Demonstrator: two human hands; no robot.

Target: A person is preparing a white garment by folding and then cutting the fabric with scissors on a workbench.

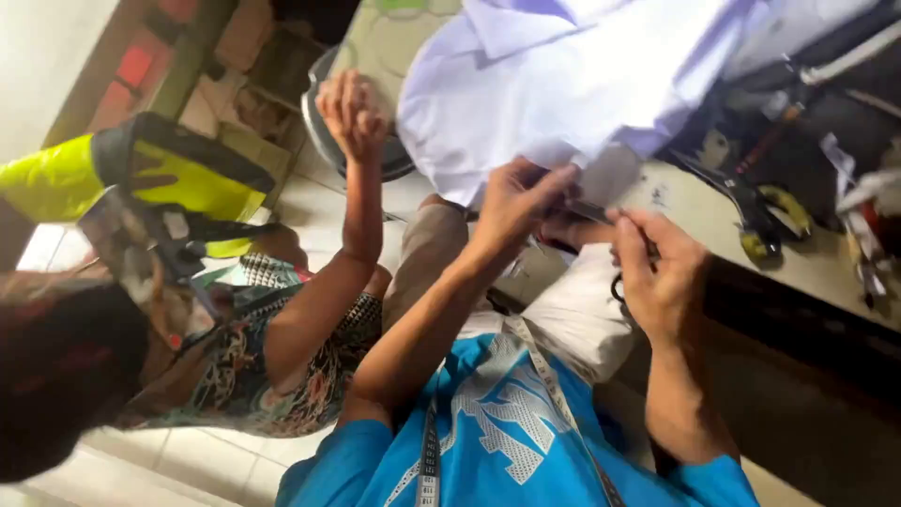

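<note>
No packages, labels, signs or screens can be seen here.

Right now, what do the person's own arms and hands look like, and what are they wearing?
Both arms are bare below short bright blue T-shirt sleeves. The left hand and right hand wear no gloves; I see no rings or watch. A grey measuring tape hangs over the white-printed blue shirt front.
</note>
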